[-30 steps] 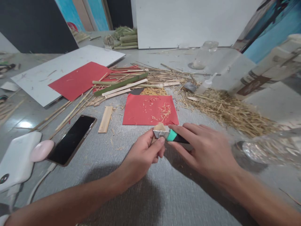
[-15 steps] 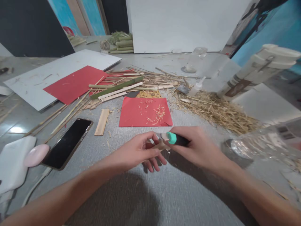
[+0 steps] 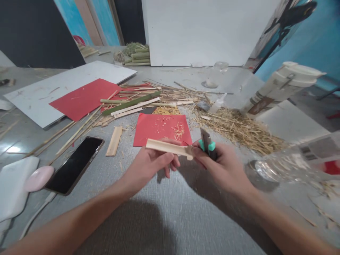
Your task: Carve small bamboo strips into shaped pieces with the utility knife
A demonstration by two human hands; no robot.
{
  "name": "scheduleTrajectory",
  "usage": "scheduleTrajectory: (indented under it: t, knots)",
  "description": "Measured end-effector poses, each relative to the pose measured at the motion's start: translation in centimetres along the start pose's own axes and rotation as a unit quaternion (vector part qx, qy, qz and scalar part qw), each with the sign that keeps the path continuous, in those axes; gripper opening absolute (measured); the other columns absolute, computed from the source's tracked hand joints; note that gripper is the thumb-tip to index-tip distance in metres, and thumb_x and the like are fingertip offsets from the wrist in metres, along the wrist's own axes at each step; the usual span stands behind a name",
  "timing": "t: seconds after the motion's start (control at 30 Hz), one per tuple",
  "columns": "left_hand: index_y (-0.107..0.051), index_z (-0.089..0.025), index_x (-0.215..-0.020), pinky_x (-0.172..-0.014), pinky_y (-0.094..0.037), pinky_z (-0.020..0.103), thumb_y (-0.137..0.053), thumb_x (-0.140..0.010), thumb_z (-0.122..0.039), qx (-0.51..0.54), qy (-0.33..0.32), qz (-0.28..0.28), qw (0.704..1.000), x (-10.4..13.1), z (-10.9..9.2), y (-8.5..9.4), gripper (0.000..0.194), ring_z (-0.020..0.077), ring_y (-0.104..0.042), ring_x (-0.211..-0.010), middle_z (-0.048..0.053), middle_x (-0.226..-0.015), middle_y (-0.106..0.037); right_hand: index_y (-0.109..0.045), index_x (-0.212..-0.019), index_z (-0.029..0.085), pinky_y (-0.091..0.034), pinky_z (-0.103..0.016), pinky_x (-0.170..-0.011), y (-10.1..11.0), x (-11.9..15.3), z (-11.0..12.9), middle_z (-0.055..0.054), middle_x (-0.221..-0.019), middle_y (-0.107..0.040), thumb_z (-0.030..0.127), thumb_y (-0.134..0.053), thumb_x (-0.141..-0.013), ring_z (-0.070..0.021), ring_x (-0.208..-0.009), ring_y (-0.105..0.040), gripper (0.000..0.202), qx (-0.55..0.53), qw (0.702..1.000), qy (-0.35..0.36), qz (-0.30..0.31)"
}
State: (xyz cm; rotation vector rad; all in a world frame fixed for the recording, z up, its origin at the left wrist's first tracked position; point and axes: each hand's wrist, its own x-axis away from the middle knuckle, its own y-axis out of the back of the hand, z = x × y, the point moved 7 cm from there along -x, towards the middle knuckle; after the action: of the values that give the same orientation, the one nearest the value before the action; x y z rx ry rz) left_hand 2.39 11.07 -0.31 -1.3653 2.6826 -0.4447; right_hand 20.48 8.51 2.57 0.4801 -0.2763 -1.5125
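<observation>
L grip (image 3: 152, 163) on strip (image 3: 166, 146); jar label (image 3: 261, 105) blurred.

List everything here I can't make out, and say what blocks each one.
All in the head view:
Utility knife: much of its handle is hidden by the right hand.
Wooden strip: its underside faces away, over the left hand.
White device: cut off by the left edge.
Clear bottle: cut off by the right edge.
White container: label print too small and blurred.

Blue wall (image 3: 305, 49) at right, gray surface (image 3: 202, 219), bright light reflection (image 3: 16, 149)
</observation>
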Motion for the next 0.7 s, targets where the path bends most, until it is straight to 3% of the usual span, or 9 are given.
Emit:
scheduleTrajectory:
  t: [0.13, 0.23, 0.33, 0.47, 0.6, 0.7]
  knots:
    - [-0.071, -0.015, -0.097, -0.057, -0.052, 0.026, -0.063, -0.104, -0.052, -0.105, 0.02, -0.103, 0.989, 0.3, -0.2, 0.9, 0.039, 0.0117, -0.064, -0.058, 0.007, -0.089, -0.076, -0.059, -0.082, 0.023, -0.035, -0.027, -0.056, -1.8, 0.4, 0.7, 0.004, -0.066, -0.054, 0.041, -0.059, -0.104, -0.0131, -0.06, -0.046, 0.028, 0.043, 0.995, 0.037, 0.079]
    - [-0.067, -0.017, -0.101, -0.061, -0.053, 0.027, -0.069, -0.1, -0.043, -0.136, 0.009, -0.135, 0.981, -0.1, -1.1, 2.1, 0.026, 0.0129, -0.065, -0.062, 0.004, -0.087, -0.076, -0.062, -0.102, 0.024, -0.038, -0.027, -0.059, -1.5, 0.4, 0.3, 0.003, -0.074, -0.065, 0.045, -0.062, -0.104, -0.0147, -0.062, -0.055, 0.021, 0.125, 0.986, 0.067, 0.093]
    - [-0.067, -0.018, -0.107, -0.063, -0.051, 0.027, -0.071, -0.098, -0.035, -0.212, 0.005, -0.099, 0.972, -0.7, -1.9, 2.6, 0.02, 0.0143, -0.066, -0.067, 0.002, -0.087, -0.075, -0.062, -0.109, 0.024, -0.038, -0.028, -0.059, -1.1, 0.2, -0.1, -0.001, -0.081, -0.071, 0.056, -0.056, -0.109, -0.0168, -0.064, -0.061, 0.033, 0.214, 0.959, 0.136, 0.128]
    - [-0.068, -0.017, -0.089, -0.068, -0.046, 0.028, -0.068, -0.102, -0.034, -0.382, -0.041, -0.044, 0.922, -0.9, -3.1, 2.1, 0.022, 0.0164, -0.063, -0.077, 0.002, -0.085, -0.072, -0.067, -0.104, 0.024, -0.035, -0.03, -0.061, -1.6, 0.3, -0.1, -0.005, -0.093, -0.075, 0.053, -0.039, -0.116, -0.0191, -0.076, -0.069, 0.042, 0.344, 0.896, 0.219, 0.173]
    - [-0.059, -0.018, -0.08, -0.066, -0.039, 0.028, -0.065, -0.104, -0.029, -0.475, -0.106, -0.015, 0.874, -0.6, -3.7, 1.0, 0.028, 0.0146, -0.057, -0.071, -0.001, -0.077, -0.065, -0.065, -0.099, 0.023, -0.025, -0.032, -0.058, -2.3, 0.2, -0.6, -0.003, -0.087, -0.074, 0.064, -0.035, -0.114, -0.0183, -0.068, -0.067, 0.052, 0.408, 0.879, 0.189, 0.16]
    - [-0.057, -0.018, -0.079, -0.064, -0.036, 0.028, -0.068, -0.103, -0.025, -0.505, -0.123, -0.01, 0.854, -0.4, -3.7, 0.8, 0.027, 0.0135, -0.055, -0.067, -0.003, -0.073, -0.063, -0.063, -0.092, 0.023, -0.02, -0.033, -0.057, -3.0, 0.4, -0.9, -0.002, -0.08, -0.073, 0.072, -0.035, -0.11, -0.0186, -0.063, -0.065, 0.059, 0.438, 0.87, 0.162, 0.155]
